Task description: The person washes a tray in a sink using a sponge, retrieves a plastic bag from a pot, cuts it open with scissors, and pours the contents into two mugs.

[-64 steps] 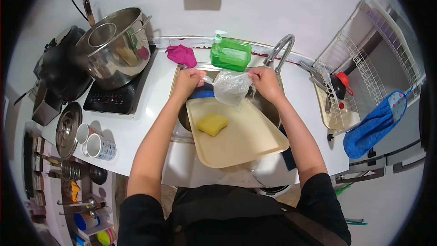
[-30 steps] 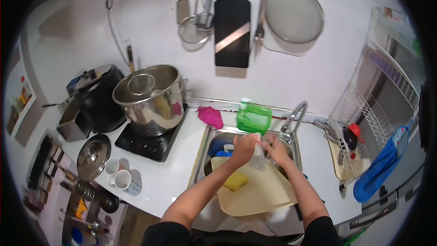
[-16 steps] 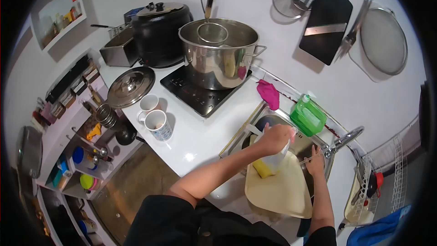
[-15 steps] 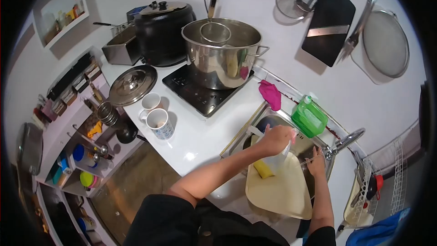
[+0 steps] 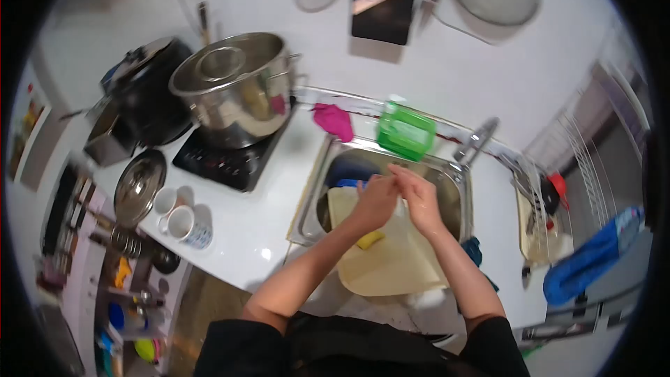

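Note:
Both hands meet over the sink (image 5: 307, 216), above a cream-coloured tray or board (image 5: 391, 269) that lies tilted across it. My left hand (image 5: 377, 202) is closed, knuckles up, touching my right hand. The fingers of my right hand (image 5: 417, 199) are pressed together and curve toward the left one. A pale, see-through patch shows just beneath them; whatever they hold, if anything, is hidden. A yellow sponge-like piece (image 5: 370, 239) rests on the tray below my left wrist. Something blue (image 5: 347, 183) peeks out behind my left hand, inside the basin.
Behind the sink stand a green container (image 5: 406, 132) and the tap (image 5: 478, 143). A pink cloth (image 5: 333, 122) lies to their left. Further left are a large steel pot (image 5: 241, 108) on a black cooktop (image 5: 216, 164) and two mugs (image 5: 188, 227). A dish rack (image 5: 586, 160) stands right.
The view has swung right. My right hand has come away from beside the tap to join my left. The translucent thing seen at my left hand is no longer clearly visible.

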Tool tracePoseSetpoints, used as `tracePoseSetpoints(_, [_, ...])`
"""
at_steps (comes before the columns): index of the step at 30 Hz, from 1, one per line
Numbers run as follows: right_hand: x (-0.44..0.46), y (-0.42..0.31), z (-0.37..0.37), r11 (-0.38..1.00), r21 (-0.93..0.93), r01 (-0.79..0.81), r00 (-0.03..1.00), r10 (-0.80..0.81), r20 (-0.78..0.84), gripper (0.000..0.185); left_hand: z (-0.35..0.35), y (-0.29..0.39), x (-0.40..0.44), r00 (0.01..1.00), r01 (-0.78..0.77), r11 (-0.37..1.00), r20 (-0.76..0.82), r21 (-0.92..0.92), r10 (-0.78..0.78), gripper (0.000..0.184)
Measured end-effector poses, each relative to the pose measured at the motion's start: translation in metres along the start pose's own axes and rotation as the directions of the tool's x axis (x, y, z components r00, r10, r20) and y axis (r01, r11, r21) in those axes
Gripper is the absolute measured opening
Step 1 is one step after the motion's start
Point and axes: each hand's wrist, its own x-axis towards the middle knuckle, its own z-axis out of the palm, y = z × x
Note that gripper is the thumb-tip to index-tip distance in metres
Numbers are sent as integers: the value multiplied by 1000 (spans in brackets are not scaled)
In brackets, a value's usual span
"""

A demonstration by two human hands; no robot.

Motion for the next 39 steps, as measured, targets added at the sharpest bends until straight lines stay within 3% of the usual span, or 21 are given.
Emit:
tracePoseSetpoints(3, [-7,-7,10,999,-23,22,983,-25,-183,21,-1,4,2,990,57,998,135,-37,-52,25])
tracePoseSetpoints(6, [-13,-16,3,949,-308,73,966,-143,-214,17,6,9,2,975,91,995,208,-42,-80,24])
tracePoseSetpoints(7, [-12,-18,1,939,-318,134,944,-218,-247,16,6,11,5,971,95,995,225,-35,-85,23])
tracePoseSetpoints(10, [-18,-25,-4,899,-353,258,871,-375,-317,16,-16,38,3,954,13,964,291,-266,68,22])
tracePoseSetpoints(13, [-23,-37,-8,911,-323,257,848,-373,-378,19,-2,21,-11,958,-260,965,116,-36,262,33])
tracePoseSetpoints(14, [-23,-37,-9,937,-270,223,847,-323,-422,20,-23,46,-19,964,-145,982,240,121,113,47])
tracePoseSetpoints(16, [-23,-35,-8,992,-79,100,859,-126,-497,24,-36,47,-38,979,-69,970,205,231,20,53])
tracePoseSetpoints(17, [-25,-43,-8,993,-32,111,859,-112,-499,25,-43,47,-50,984,-4,959,172,282,-46,56])
tracePoseSetpoints(18, [-27,-50,-8,993,22,117,869,-92,-486,25,-60,49,-59,964,17,923,238,385,-117,55])
tracePoseSetpoints(20, [-30,-36,-17,944,-301,134,854,-264,-448,37,-96,26,-78,923,14,971,371,238,-105,50])
tracePoseSetpoints(21, [-29,-25,-24,932,-330,148,857,-288,-428,41,-115,15,-94,894,32,987,436,156,-98,48])
tracePoseSetpoints(22, [-32,-37,-24,951,-305,53,890,-184,-417,40,-143,17,-104,878,122,992,465,13,-114,39])
tracePoseSetpoints(23, [-31,-53,-25,956,-291,-39,905,-89,-415,39,-172,23,-116,836,246,969,504,10,-217,37])
tracePoseSetpoints(25, [-28,-56,-16,990,-121,74,901,-118,-417,35,-238,28,-144,724,433,902,595,3,-349,33])
tracePoseSetpoints(26, [-28,-59,-13,992,-92,84,911,-114,-396,33,-269,22,-161,704,435,894,581,103,-409,31])
tracePoseSetpoints(27, [-28,-63,-11,993,-63,97,916,-114,-385,31,-301,15,-181,684,426,881,564,206,-462,30])
tracePoseSetpoints(29, [-27,-73,0,995,-18,98,921,-97,-376,30,-365,2,-218,669,586,756,351,291,-655,30])
tracePoseSetpoints(31, [-24,-87,17,994,-5,106,923,-100,-373,29,-426,-49,-253,714,680,705,39,202,-699,27])
tracePoseSetpoints(35, [-16,-102,60,989,-9,147,896,-137,-423,31,-529,-152,-246,639,769,524,-468,366,-610,22])
tracePoseSetpoints(37, [-12,-114,86,991,15,134,868,-110,-484,32,-567,-235,-242,707,706,470,-567,530,-424,30])
tracePoseSetpoints(39, [-10,-117,107,989,10,147,881,-127,-456,32,-583,-271,-226,669,739,461,-614,491,-419,41])
